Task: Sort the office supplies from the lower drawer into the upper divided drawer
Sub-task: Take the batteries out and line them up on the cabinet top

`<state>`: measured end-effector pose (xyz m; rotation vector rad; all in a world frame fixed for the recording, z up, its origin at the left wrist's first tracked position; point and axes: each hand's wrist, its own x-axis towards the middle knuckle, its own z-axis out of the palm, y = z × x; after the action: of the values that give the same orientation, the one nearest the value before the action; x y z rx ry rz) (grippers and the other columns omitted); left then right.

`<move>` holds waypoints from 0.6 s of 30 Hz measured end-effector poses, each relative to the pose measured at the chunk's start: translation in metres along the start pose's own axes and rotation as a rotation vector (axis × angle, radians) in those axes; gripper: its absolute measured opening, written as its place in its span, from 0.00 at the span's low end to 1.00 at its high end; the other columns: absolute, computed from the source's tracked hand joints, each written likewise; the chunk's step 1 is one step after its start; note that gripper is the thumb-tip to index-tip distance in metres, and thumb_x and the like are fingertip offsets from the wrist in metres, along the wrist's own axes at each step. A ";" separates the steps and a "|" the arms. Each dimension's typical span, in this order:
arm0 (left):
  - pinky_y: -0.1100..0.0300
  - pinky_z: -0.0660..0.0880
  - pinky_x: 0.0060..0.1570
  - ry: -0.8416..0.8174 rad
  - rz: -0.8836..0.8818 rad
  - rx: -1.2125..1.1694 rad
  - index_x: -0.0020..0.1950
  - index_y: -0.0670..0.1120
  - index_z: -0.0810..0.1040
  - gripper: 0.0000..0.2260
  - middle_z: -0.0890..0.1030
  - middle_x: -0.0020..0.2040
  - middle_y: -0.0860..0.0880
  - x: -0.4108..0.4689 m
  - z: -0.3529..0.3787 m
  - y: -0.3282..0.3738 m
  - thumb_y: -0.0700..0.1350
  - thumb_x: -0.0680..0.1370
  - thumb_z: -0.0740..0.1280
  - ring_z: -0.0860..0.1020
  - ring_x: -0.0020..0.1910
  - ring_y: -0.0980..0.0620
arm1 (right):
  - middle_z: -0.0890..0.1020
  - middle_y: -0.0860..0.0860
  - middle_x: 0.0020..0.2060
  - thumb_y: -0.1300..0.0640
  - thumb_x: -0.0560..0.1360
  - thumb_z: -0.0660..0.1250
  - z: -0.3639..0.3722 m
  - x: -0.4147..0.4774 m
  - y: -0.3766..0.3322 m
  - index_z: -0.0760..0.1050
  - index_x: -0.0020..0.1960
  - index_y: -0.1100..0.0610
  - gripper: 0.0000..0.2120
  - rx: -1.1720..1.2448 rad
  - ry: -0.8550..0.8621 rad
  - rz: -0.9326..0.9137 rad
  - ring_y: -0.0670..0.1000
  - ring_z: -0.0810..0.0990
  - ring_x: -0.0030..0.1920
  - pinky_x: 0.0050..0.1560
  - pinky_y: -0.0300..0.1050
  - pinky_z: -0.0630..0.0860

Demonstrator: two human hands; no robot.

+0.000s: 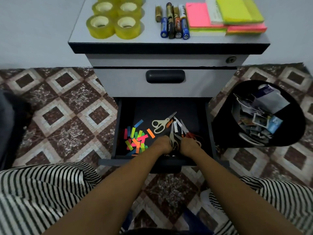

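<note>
On the cabinet's tabletop I see yellow tape rolls at the left, a row of markers and batteries in the middle, and stacked sticky-note pads at the right. Below it the upper drawer is closed, and the lower drawer is pulled out. In the lower drawer, from the left, lies a loose heap of coloured paper strips, then white-handled scissors lying flat. The left hand and right hand are down in the drawer side by side, knuckles up, with grey scissors standing up between them, blades pointing away. Both hands touch these scissors, but I cannot tell which one grips them. A few pens or batteries lie just behind the hands, with red-handled scissors beside the right hand. On the floor, far right, stands a black bin full of paper scraps.
</note>
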<state>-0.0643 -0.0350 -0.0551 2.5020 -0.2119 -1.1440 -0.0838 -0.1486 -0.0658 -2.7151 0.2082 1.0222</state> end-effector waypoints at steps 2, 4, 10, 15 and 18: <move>0.56 0.71 0.49 -0.009 0.017 0.022 0.57 0.36 0.77 0.13 0.78 0.58 0.38 0.001 0.000 -0.002 0.42 0.80 0.60 0.77 0.57 0.42 | 0.78 0.63 0.58 0.63 0.79 0.55 -0.003 -0.001 0.001 0.74 0.59 0.67 0.14 -0.020 -0.059 -0.020 0.59 0.77 0.57 0.55 0.48 0.73; 0.55 0.71 0.50 -0.031 0.030 0.045 0.56 0.35 0.77 0.13 0.78 0.58 0.37 0.000 0.000 -0.004 0.42 0.80 0.60 0.76 0.56 0.41 | 0.77 0.63 0.58 0.64 0.79 0.55 -0.004 -0.002 0.000 0.73 0.59 0.67 0.13 -0.044 -0.112 -0.037 0.59 0.77 0.57 0.54 0.48 0.73; 0.53 0.71 0.52 -0.047 0.038 0.086 0.57 0.34 0.76 0.12 0.77 0.58 0.36 -0.001 0.000 -0.008 0.41 0.79 0.61 0.76 0.57 0.40 | 0.75 0.63 0.60 0.65 0.79 0.55 -0.008 -0.003 -0.002 0.70 0.62 0.67 0.14 -0.050 -0.140 -0.069 0.59 0.77 0.57 0.57 0.49 0.73; 0.55 0.70 0.52 -0.036 0.068 0.158 0.60 0.35 0.74 0.14 0.76 0.61 0.37 -0.001 -0.001 -0.007 0.42 0.79 0.63 0.75 0.59 0.41 | 0.74 0.62 0.61 0.66 0.78 0.57 -0.007 -0.003 0.003 0.72 0.61 0.67 0.13 -0.050 -0.121 -0.091 0.60 0.77 0.56 0.57 0.49 0.73; 0.55 0.70 0.55 -0.045 0.080 0.202 0.61 0.35 0.74 0.13 0.75 0.62 0.37 -0.001 -0.003 -0.008 0.41 0.79 0.63 0.75 0.60 0.41 | 0.76 0.63 0.59 0.66 0.78 0.56 -0.007 -0.003 0.002 0.73 0.60 0.68 0.13 -0.036 -0.122 -0.090 0.60 0.77 0.57 0.55 0.47 0.72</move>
<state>-0.0627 -0.0265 -0.0555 2.6153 -0.4568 -1.2005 -0.0824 -0.1518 -0.0589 -2.6552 0.0464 1.1713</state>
